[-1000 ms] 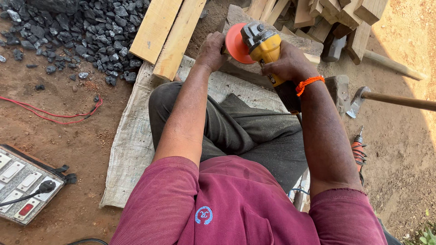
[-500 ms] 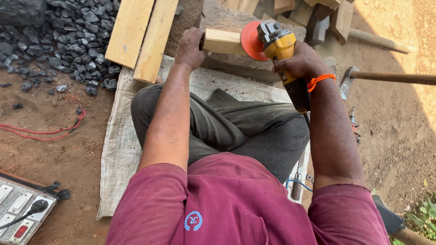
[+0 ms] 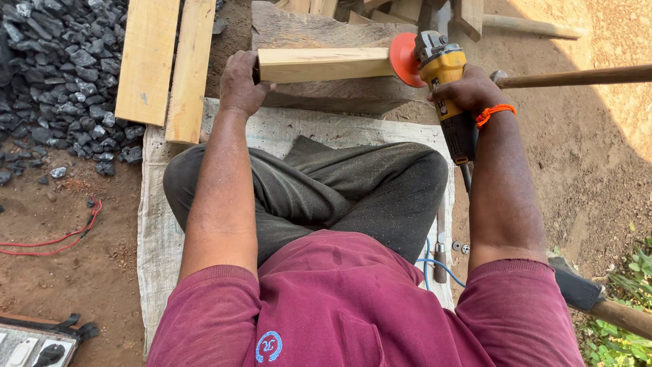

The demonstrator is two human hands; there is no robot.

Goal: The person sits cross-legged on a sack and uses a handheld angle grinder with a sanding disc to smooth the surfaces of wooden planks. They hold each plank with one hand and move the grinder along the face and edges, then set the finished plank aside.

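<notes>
In the upper middle of the frame, the left hand [image 3: 239,85] is wrapped around the left end of a pale wooden block [image 3: 324,64], holding it level over a rough grey slab [image 3: 326,95]. The right hand [image 3: 468,90], upper right, grips the body of a yellow angle grinder [image 3: 445,75], whose orange disc [image 3: 403,60] touches the block's right end. So the block spans the gap between both hands. Two light planks [image 3: 166,64] lie at upper left beside dark stones [image 3: 61,75]. The person sits cross-legged on a woven sack [image 3: 153,224].
</notes>
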